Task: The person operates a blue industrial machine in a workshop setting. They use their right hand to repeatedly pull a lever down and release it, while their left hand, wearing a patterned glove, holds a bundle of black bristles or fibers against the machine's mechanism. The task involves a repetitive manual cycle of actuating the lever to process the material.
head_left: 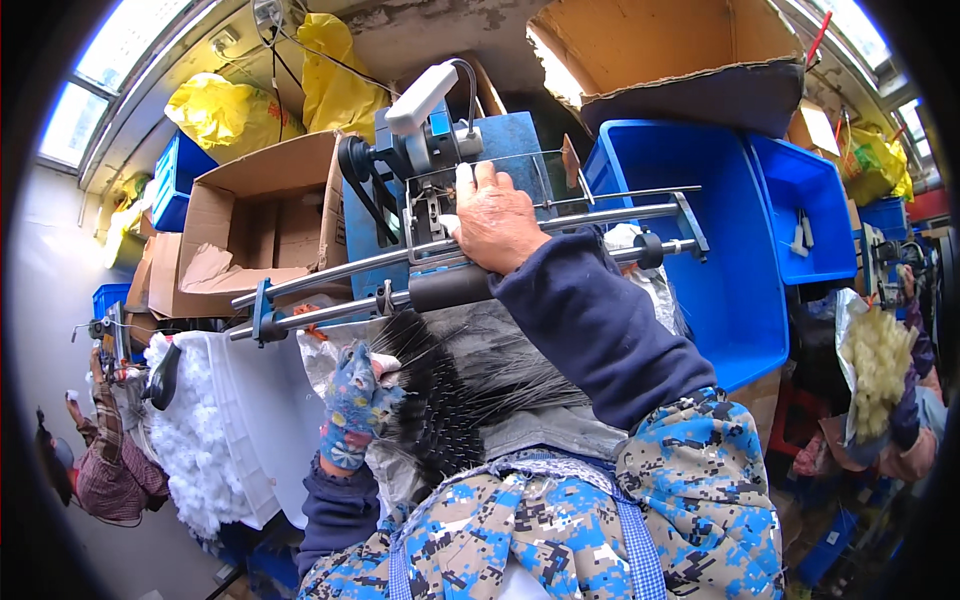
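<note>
My right hand (497,222) lies on the metal frame of a small bench machine (430,150), palm down, its fingers stretched out and the thumb apart. Below the wrist, a black roller (448,287) sits on one of two long steel rods (345,268). My left hand (358,400), in a worn blue patterned glove with bare fingertips, is curled closed beside a dense bundle of black bristles (440,430) over my lap. What its fingers hold, if anything, is hidden. Long loose black bristles (510,365) fan out to the right on a silvery sheet (560,432).
A cardboard box (255,215) stands left of the machine, and a large blue bin (705,300) stands right, below another carton (680,60). White fluffy material (195,430) fills a white container on the left. People work at the far left (115,460) and far right (905,400).
</note>
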Motion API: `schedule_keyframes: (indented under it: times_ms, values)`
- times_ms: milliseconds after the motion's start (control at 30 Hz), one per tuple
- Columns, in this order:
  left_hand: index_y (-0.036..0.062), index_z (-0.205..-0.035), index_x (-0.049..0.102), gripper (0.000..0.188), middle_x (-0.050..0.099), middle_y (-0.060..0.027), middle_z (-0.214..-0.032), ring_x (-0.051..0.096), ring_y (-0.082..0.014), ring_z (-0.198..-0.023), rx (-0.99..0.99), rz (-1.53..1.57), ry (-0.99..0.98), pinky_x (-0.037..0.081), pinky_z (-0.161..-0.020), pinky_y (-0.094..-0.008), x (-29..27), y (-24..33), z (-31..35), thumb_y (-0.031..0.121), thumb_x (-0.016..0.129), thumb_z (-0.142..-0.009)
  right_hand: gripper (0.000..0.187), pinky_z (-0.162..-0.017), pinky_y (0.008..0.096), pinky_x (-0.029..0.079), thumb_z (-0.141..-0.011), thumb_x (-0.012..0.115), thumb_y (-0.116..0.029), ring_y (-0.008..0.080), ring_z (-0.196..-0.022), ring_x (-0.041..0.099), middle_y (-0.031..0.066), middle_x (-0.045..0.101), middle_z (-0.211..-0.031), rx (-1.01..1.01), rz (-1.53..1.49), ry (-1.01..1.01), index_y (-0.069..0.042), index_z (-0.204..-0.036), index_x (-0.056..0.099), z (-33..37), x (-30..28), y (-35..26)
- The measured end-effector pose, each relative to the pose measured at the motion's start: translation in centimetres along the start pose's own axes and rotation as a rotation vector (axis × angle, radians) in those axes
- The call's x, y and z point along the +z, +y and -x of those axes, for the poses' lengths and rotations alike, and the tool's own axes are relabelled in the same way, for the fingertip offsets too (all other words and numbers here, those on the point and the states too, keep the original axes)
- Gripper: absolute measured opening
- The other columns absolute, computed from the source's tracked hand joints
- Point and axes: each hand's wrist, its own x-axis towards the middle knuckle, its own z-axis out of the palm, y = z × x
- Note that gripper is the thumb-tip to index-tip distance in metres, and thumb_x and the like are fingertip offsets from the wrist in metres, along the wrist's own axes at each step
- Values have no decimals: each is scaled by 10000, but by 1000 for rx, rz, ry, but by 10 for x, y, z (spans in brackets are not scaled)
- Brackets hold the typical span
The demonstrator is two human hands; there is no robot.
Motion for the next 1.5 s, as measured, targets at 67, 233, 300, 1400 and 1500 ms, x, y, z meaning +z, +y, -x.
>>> schedule_keyframes:
  times_ms: [67, 233, 300, 1400, 1500]
  values:
    - [78, -925, 621, 296, 598, -109, -821, 573, -325, -772, -4, 7, -4, 459, -681, -407, -1, 2, -4, 75, 659, -632, 587, -667, 383, 507, -758, 638, -325, 316, -867, 556, 188, 493, -1000, 12, -22, -5, 68, -1140, 427, -5, 5, -15]
    - [70, -934, 611, 301, 595, -112, -805, 576, -317, -762, -46, 38, -15, 464, -654, -396, -8, 15, -13, 16, 629, -638, 642, -771, 385, 475, -781, 624, -320, 355, -872, 558, 238, 472, -1044, -49, -55, -122, 91, -1211, 383, -4, -2, 6]
    - [41, -922, 606, 235, 608, -92, -822, 609, -242, -752, -147, 193, 5, 473, -681, -310, -8, 14, -8, -37, 594, -700, 637, -771, 385, 474, -781, 626, -326, 354, -886, 552, 238, 456, -1062, -43, 29, -149, 92, -1202, 395, 3, -13, 24]
    - [5, -975, 576, 149, 646, -132, -793, 570, -103, -569, -462, 1111, 230, 392, -454, -168, -11, 35, -18, -12, 549, -829, 119, -775, 254, 468, -871, 537, -49, 128, -817, 588, 87, 622, -881, 25, -1229, 86, 17, -952, 592, 66, -95, -1]
    - [19, -981, 570, 146, 643, -123, -783, 571, -104, -584, -457, 1135, 268, 397, -469, -172, -5, 55, -33, 12, 563, -836, 273, -811, 273, 441, -781, 647, -60, 156, -925, 553, 89, 569, -1013, -114, -1213, -123, -12, -1042, 584, 80, -53, -30]
